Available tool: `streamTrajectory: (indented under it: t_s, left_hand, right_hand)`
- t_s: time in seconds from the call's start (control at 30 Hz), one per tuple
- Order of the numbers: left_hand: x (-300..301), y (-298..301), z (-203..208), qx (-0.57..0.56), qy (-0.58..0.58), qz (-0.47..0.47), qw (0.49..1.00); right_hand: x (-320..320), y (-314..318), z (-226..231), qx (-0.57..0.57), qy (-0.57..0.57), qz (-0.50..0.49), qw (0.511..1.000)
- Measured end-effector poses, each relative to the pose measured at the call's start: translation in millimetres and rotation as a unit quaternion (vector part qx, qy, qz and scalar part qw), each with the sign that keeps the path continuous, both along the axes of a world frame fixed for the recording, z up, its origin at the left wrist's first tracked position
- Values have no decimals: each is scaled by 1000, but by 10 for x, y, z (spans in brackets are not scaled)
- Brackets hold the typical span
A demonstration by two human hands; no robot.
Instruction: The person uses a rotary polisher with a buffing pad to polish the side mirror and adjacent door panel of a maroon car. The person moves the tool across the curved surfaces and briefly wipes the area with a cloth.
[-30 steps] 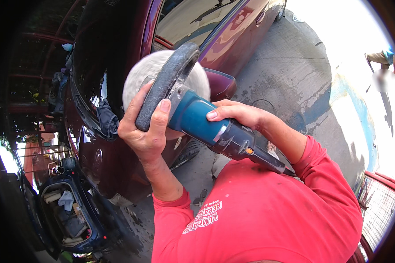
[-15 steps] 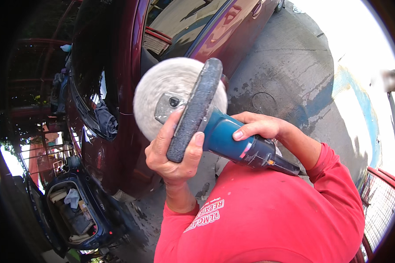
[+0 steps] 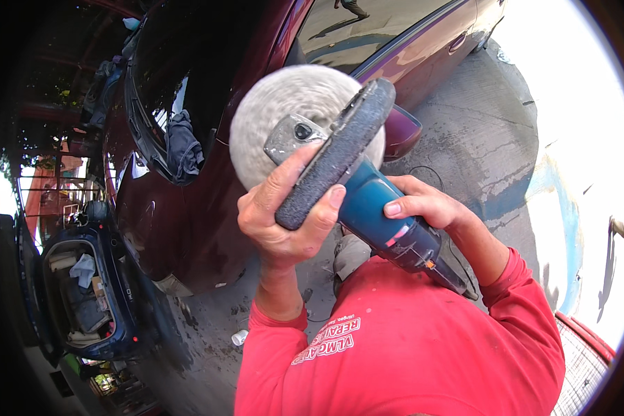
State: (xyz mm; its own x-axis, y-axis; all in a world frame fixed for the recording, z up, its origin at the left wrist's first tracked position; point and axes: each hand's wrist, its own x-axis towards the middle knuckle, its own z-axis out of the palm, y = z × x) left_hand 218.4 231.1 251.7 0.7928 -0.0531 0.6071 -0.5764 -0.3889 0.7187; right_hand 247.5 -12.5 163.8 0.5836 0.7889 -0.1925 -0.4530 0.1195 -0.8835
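Observation:
Both of my hands hold a blue and black power polisher (image 3: pixel 378 208) tilted in front of a dark red car (image 3: pixel 180 236). My left hand (image 3: pixel 280 222) is closed round its thick black front handle (image 3: pixel 339 152), with one finger stretched along the handle's side. Round the blue body, behind the head, my right hand (image 3: pixel 426 204) is wrapped with its thumb on top. The round whitish wool pad (image 3: pixel 260 111) faces the car, its surface smeared as if turning. Whether the pad touches the paint cannot be made out.
A dark cloth (image 3: pixel 183 145) lies at the base of the car's windshield. The side mirror (image 3: pixel 402 133) sticks out beside the pad. A dark blue car with an open hatch (image 3: pixel 83 291) stands at lower left. On the concrete are a cord (image 3: pixel 429 170) and a small white cup-like object (image 3: pixel 239 338).
The polisher sits a little higher and further right in view, both hands keeping their hold. My view has shifted, bringing the side mirror and the white object on the ground into sight.

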Motion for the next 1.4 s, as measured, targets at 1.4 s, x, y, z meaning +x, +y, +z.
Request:
streamTrajectory:
  t_s: [1.4]
  left_hand:
    - [-86,-868,-40,67,-33,-120,990]
  right_hand:
    - [-384,-903,-245,33,116,-1,993]
